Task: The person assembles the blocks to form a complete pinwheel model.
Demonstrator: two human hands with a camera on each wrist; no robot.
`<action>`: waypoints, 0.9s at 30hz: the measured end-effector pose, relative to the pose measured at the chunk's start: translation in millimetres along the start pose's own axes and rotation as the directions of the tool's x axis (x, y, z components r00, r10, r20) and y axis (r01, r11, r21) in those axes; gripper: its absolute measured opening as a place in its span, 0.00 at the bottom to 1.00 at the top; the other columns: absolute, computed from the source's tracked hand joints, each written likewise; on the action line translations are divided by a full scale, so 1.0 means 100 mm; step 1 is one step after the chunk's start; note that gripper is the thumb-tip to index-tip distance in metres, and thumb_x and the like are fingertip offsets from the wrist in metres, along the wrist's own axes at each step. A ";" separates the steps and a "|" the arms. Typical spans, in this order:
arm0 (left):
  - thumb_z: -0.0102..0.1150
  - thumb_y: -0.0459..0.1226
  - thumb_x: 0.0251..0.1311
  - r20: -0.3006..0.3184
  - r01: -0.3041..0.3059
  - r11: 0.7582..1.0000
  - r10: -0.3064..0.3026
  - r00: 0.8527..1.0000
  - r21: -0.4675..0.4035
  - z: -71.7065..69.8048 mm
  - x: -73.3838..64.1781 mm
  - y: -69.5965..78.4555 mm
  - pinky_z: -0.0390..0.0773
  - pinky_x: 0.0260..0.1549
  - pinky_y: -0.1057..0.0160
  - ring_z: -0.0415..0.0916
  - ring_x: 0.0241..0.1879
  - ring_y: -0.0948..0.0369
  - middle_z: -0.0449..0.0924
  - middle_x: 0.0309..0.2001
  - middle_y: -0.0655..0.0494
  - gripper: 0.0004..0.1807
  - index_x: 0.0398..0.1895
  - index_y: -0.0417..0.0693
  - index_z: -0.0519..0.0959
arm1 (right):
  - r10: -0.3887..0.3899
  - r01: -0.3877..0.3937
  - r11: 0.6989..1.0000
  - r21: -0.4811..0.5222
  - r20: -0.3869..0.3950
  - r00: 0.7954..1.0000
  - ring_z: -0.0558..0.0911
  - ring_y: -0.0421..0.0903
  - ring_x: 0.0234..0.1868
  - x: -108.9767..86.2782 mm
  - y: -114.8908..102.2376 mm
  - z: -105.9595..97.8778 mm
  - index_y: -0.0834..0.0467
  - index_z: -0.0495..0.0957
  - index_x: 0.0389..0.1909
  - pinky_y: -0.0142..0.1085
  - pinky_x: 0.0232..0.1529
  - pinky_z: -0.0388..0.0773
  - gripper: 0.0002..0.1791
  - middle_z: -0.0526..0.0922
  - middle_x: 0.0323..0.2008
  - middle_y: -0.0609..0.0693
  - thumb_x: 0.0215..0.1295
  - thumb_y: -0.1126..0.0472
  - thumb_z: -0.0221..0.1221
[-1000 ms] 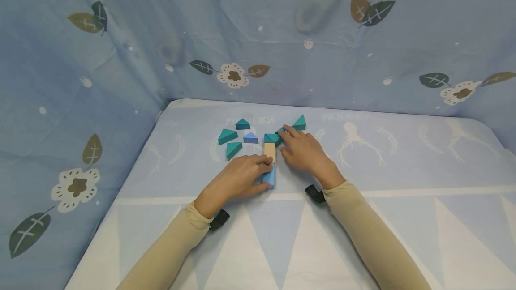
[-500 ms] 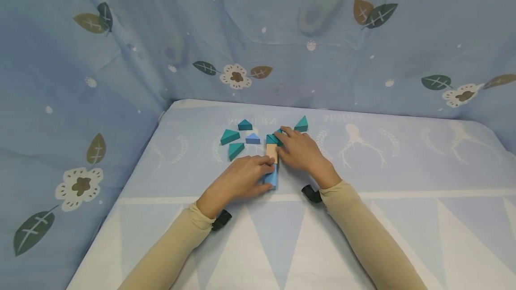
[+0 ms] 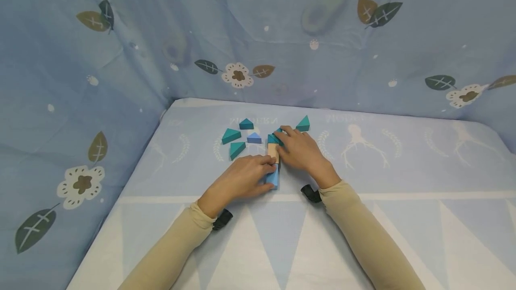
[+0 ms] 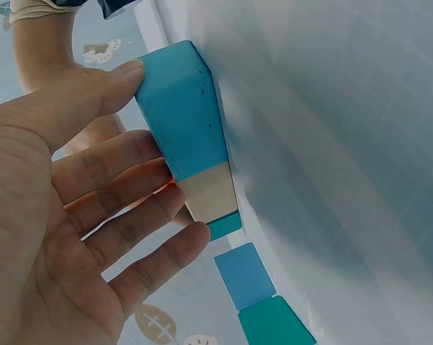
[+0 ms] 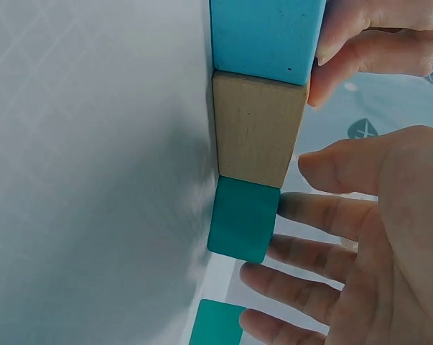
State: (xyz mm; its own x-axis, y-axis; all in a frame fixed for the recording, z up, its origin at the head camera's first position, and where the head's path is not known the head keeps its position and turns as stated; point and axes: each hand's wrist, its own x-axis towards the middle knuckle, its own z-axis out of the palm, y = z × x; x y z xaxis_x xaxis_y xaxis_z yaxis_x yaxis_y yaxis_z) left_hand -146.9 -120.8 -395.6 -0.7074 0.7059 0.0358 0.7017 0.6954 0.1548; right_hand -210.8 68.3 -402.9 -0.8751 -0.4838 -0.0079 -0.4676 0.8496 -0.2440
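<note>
A light blue block (image 3: 273, 179), a tan block (image 3: 273, 149) and small teal blocks (image 3: 276, 138) lie end to end in a line on the table. My left hand (image 3: 241, 178) is at the near part of this line. In the left wrist view its thumb touches the corner of the blue block (image 4: 180, 108), and its extended fingertips lie along the row's edge. At the far end, my right hand (image 3: 301, 151) has its fingers stretched out. In the right wrist view its fingertips touch the teal block (image 5: 243, 219), while its thumb is beside the tan block (image 5: 255, 129).
Left of the row lie loose wedges: two teal ones (image 3: 231, 135), a dark teal one (image 3: 246, 124) and a blue one (image 3: 254, 138). Another teal wedge (image 3: 303, 123) lies beyond my right hand. A patterned cloth (image 3: 330, 75) hangs behind the table.
My right hand has shifted slightly left toward the row, and the teal pieces under its fingertips sit closer together. The left hand stays in place on the blue block.
</note>
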 end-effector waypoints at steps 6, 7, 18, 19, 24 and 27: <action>0.68 0.49 0.58 -0.009 0.000 1.000 0.000 1.000 0.009 -0.01 -0.01 -0.01 0.76 0.59 0.58 0.76 0.60 0.56 0.77 0.62 0.54 0.25 0.55 0.46 0.82 | -0.017 0.017 1.000 0.018 -0.011 1.000 0.71 0.58 0.67 0.00 0.01 -0.01 0.56 0.67 0.70 0.56 0.63 0.71 0.27 0.65 0.71 0.58 0.74 0.52 0.50; 0.68 0.49 0.58 -0.010 -0.001 1.000 0.001 1.000 0.007 -0.01 -0.01 -0.01 0.76 0.59 0.58 0.76 0.60 0.56 0.77 0.62 0.54 0.25 0.55 0.46 0.82 | -0.018 0.018 1.000 0.023 -0.013 1.000 0.71 0.57 0.67 -0.01 0.01 -0.01 0.55 0.67 0.70 0.56 0.62 0.71 0.27 0.65 0.71 0.58 0.74 0.52 0.51; 0.69 0.49 0.57 -0.027 -0.013 1.000 0.013 1.000 0.009 -0.02 0.00 0.00 0.78 0.56 0.58 0.78 0.57 0.56 0.78 0.60 0.54 0.25 0.54 0.45 0.83 | -0.051 0.052 0.998 0.026 -0.038 0.998 0.69 0.58 0.69 0.00 0.04 0.01 0.57 0.68 0.70 0.56 0.67 0.66 0.26 0.66 0.70 0.58 0.73 0.54 0.52; 0.69 0.49 0.57 -0.027 -0.013 1.000 0.014 1.000 0.008 -0.02 0.00 0.01 0.78 0.56 0.58 0.78 0.57 0.56 0.78 0.60 0.54 0.25 0.54 0.45 0.83 | -0.054 0.055 0.998 0.022 -0.044 0.998 0.68 0.58 0.69 0.00 0.04 0.02 0.57 0.68 0.69 0.56 0.68 0.64 0.26 0.66 0.70 0.59 0.73 0.54 0.52; 0.69 0.49 0.57 -0.016 -0.011 1.000 0.011 1.000 0.002 -0.02 0.01 0.02 0.78 0.57 0.58 0.78 0.57 0.56 0.78 0.60 0.54 0.25 0.55 0.45 0.83 | -0.064 0.065 0.998 0.023 -0.051 0.997 0.62 0.58 0.73 -0.01 0.04 0.03 0.57 0.67 0.70 0.56 0.71 0.60 0.27 0.65 0.71 0.59 0.73 0.54 0.52; 0.68 0.49 0.57 -0.013 -0.009 1.000 0.009 1.000 0.001 -0.03 0.01 0.02 0.77 0.57 0.58 0.78 0.57 0.56 0.78 0.61 0.54 0.25 0.55 0.46 0.83 | -0.065 0.066 0.998 0.022 -0.043 0.997 0.59 0.58 0.75 -0.01 0.04 0.03 0.57 0.66 0.71 0.56 0.72 0.59 0.27 0.63 0.72 0.59 0.73 0.54 0.52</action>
State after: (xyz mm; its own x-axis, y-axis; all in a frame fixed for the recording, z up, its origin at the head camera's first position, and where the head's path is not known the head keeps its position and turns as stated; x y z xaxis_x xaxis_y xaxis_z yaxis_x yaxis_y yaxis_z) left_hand -146.8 -119.0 -392.6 -0.7021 0.7103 0.0500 0.7081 0.6892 0.1534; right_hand -211.3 71.2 -407.1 -0.8473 -0.5288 0.0500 -0.5217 0.8110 -0.2648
